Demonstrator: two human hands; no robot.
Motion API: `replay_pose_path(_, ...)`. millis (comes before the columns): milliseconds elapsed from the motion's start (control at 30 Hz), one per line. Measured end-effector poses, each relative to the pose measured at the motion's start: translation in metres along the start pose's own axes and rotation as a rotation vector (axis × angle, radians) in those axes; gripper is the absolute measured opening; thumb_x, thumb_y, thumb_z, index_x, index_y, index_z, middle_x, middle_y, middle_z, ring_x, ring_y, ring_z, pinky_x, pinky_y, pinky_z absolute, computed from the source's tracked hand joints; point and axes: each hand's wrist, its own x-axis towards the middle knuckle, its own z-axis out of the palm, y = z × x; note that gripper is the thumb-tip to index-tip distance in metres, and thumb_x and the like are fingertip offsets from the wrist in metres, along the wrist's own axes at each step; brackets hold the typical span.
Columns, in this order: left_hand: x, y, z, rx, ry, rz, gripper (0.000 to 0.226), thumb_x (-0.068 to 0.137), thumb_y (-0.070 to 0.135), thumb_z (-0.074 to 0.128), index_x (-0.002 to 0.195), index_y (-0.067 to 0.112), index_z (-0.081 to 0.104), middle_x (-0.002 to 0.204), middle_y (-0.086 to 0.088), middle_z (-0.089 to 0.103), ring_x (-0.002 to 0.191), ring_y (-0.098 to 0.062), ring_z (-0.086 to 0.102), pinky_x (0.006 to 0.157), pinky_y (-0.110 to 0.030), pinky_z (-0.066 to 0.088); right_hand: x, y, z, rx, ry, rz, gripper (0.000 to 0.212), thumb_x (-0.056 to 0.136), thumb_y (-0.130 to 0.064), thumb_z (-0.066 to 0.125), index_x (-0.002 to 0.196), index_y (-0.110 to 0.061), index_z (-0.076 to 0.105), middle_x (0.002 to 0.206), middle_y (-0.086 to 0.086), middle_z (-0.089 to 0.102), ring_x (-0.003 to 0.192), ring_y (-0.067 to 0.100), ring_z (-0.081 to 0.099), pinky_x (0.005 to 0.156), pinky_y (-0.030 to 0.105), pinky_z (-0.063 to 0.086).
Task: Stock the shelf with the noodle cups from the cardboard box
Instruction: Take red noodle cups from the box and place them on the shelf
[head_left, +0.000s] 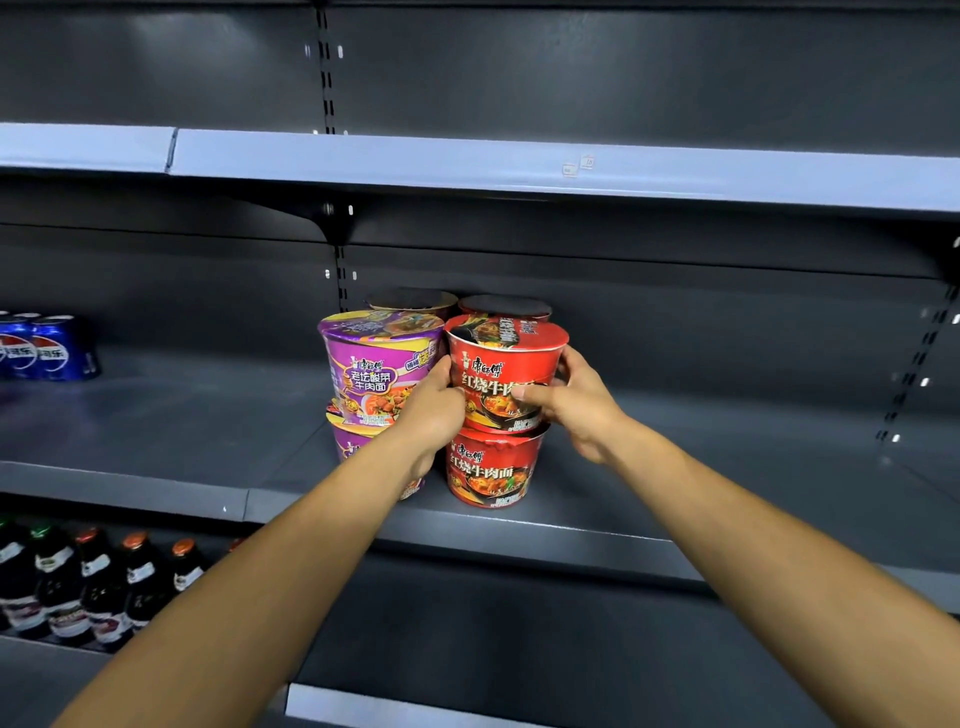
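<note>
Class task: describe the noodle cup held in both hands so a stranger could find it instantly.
Find the dark grey middle shelf. Beside two stacked purple noodle cups stands a red stack. The top red noodle cup, gripped by left hand and right hand, is the one.

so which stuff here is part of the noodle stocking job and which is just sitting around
Part of the job:
top red noodle cup, held by left hand and right hand
lower red cup
purple cups
middle shelf

Just sitting around:
cola cans
dark bottles
</note>
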Motion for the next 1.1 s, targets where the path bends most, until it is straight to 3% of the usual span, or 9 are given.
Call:
replay_pose_path(200, -0.003, 0.002, 0.0, 0.049, -0.043, -0.006, 0.048, 0.101, 0.007, 0.037, 0.145, 0.024, 0.031, 0.14, -0.002, 0.05, 0.121, -0.02, 0.049, 0.099, -0.039, 0.044, 0.002, -0.001, -0.003, -0.011, -0.036, 0.02, 0.06, 0.078, 0.003, 0.071, 0.124, -0.023, 0.043, 0.118, 0.002, 0.061, 0.109, 0.02, 0.059, 0.079, 0.028, 0.05)
replay_pose_path(400, -0.009, 0.005, 0.002, 0.129, -0.017, -0.039, 0.05, 0.099, 0.006, 0.039, 0.147, 0.015, 0.027, 0.143, -0.007, 0.047, 0.128, -0.025, 0.046, 0.106, -0.045, 0.041, 0.001, 0.003, -0.004, -0.016, -0.037, 0.05, 0.062, 0.078, -0.003, 0.073, 0.13, -0.019, 0.043, 0.121, 0.001, 0.061, 0.112, 0.019, 0.058, 0.095, 0.037, 0.048)
replay_pose_path(633, -0.018, 0.009, 0.004, 0.151, 0.0, -0.056, 0.05, 0.096, -0.002, 0.035, 0.143, 0.014, 0.036, 0.14, -0.007, 0.049, 0.126, -0.025, 0.048, 0.106, -0.044, 0.041, -0.011, -0.006, -0.005, -0.061, -0.021, 0.077, 0.057, 0.083, -0.009, 0.07, 0.133, -0.017, 0.044, 0.125, 0.002, 0.059, 0.108, 0.017, 0.058, 0.079, 0.025, 0.047)
replay_pose_path(700, -0.021, 0.01, 0.006, 0.177, 0.015, -0.055, 0.05, 0.097, -0.002, 0.034, 0.145, 0.01, 0.033, 0.145, -0.01, 0.044, 0.131, -0.026, 0.043, 0.107, -0.04, 0.038, -0.016, -0.007, -0.005, -0.082, -0.023, 0.087, 0.058, 0.083, -0.011, 0.07, 0.133, -0.017, 0.042, 0.128, 0.002, 0.057, 0.111, 0.017, 0.056, 0.083, 0.027, 0.046)
replay_pose_path(800, -0.024, 0.008, 0.005, 0.222, 0.053, -0.074, 0.053, 0.097, -0.001, 0.034, 0.149, 0.004, 0.022, 0.153, -0.012, 0.031, 0.139, -0.028, 0.031, 0.106, -0.036, 0.033, -0.023, -0.008, -0.006, -0.103, 0.004, 0.123, 0.076, 0.083, -0.012, 0.071, 0.145, -0.014, 0.026, 0.135, 0.0, 0.048, 0.12, 0.019, 0.049, 0.095, 0.035, 0.042)
replay_pose_path(900, -0.031, 0.005, 0.003, 0.273, 0.08, -0.101, 0.053, 0.097, 0.002, 0.035, 0.149, 0.001, 0.02, 0.153, -0.013, 0.029, 0.139, -0.028, 0.03, 0.108, -0.035, 0.031, -0.03, -0.007, -0.01, -0.151, 0.05, 0.204, 0.095, 0.082, -0.02, 0.073, 0.151, -0.01, 0.008, 0.152, 0.011, 0.03, 0.136, 0.027, 0.036, 0.105, 0.042, 0.033)
replay_pose_path(1000, -0.04, 0.005, 0.0, 0.336, 0.114, -0.125, 0.038, 0.095, 0.006, 0.041, 0.131, -0.004, 0.046, 0.135, -0.019, 0.05, 0.123, -0.033, 0.047, 0.095, -0.035, 0.042, -0.042, -0.01, -0.017, -0.243, 0.104, 0.255, 0.081, 0.086, -0.024, 0.069, 0.148, -0.005, 0.02, 0.151, 0.012, 0.031, 0.135, 0.028, 0.036, 0.104, 0.042, 0.035)
replay_pose_path(1033, -0.047, 0.008, 0.0, 0.358, 0.116, -0.128, 0.032, 0.094, 0.008, 0.043, 0.121, -0.004, 0.053, 0.127, -0.021, 0.056, 0.114, -0.032, 0.053, 0.087, -0.033, 0.044, -0.047, -0.011, -0.02, -0.278, 0.116, 0.275, 0.067, 0.087, -0.023, 0.067, 0.142, -0.004, 0.032, 0.145, 0.013, 0.039, 0.129, 0.028, 0.042, 0.099, 0.04, 0.039)
replay_pose_path(1100, -0.056, 0.012, 0.002, 0.389, 0.069, -0.151, 0.022, 0.095, 0.015, 0.048, 0.108, 0.0, 0.057, 0.115, -0.013, 0.062, 0.102, -0.027, 0.057, 0.083, -0.032, 0.046, -0.059, -0.016, -0.025, -0.323, 0.094, 0.326, 0.027, 0.089, -0.022, 0.064, 0.109, -0.008, 0.053, 0.117, 0.012, 0.055, 0.102, 0.024, 0.055, 0.079, 0.036, 0.045)
